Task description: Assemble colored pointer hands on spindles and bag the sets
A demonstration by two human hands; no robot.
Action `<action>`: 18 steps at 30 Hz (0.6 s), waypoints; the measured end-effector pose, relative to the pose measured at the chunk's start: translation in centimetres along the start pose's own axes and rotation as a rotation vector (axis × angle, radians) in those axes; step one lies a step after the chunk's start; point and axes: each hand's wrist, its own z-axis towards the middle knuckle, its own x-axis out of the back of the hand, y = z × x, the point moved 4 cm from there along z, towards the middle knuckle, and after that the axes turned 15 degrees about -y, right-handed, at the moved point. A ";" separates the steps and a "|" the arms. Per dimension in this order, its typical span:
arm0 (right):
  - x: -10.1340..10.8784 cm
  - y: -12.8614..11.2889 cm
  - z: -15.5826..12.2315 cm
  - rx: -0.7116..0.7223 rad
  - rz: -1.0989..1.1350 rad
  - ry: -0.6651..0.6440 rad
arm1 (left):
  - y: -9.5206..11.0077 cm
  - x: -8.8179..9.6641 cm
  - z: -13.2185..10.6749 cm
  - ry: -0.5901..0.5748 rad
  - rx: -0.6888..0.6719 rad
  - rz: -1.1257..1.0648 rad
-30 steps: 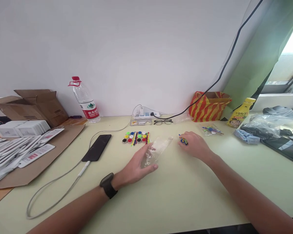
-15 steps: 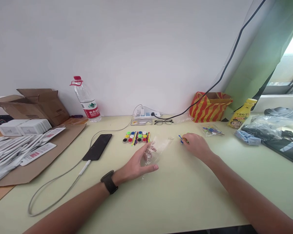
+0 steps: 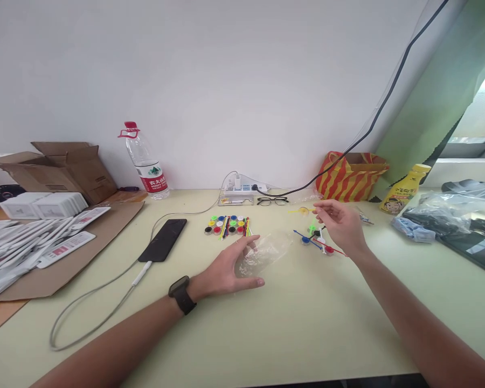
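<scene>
My left hand (image 3: 230,269) rests on the table with thumb and fingers spread apart. A clear plastic bag (image 3: 270,253) lies against its fingers. My right hand (image 3: 341,223) is pinching one end of a thin yellow plastic stick (image 3: 295,212), with a round yellow piece around its middle. Below that hand lie loose sticks and round pieces: a blue stick with a blue disc (image 3: 305,241), a red disc (image 3: 329,250), a green piece (image 3: 311,229) and a white piece (image 3: 322,237). Beyond the left hand, colored discs (image 3: 217,230) and sticks (image 3: 224,227) sit in tidy rows.
A black phone (image 3: 162,240) on a white cable lies at left, near white tags (image 3: 20,248) on cardboard. Along the wall stand a water bottle (image 3: 153,175), a power strip (image 3: 244,186), glasses (image 3: 272,201), a striped bag (image 3: 343,178) and a yellow bottle (image 3: 404,188).
My right hand has moved up and right, and now holds the yellow stick. The blue stick it covered lies uncovered among other pieces. My left hand has barely moved.
</scene>
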 end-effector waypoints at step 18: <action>-4.5 -3.7 -2.2 0.138 0.072 -0.265 | 0.4 -0.5 0.5 -0.051 -0.047 -0.260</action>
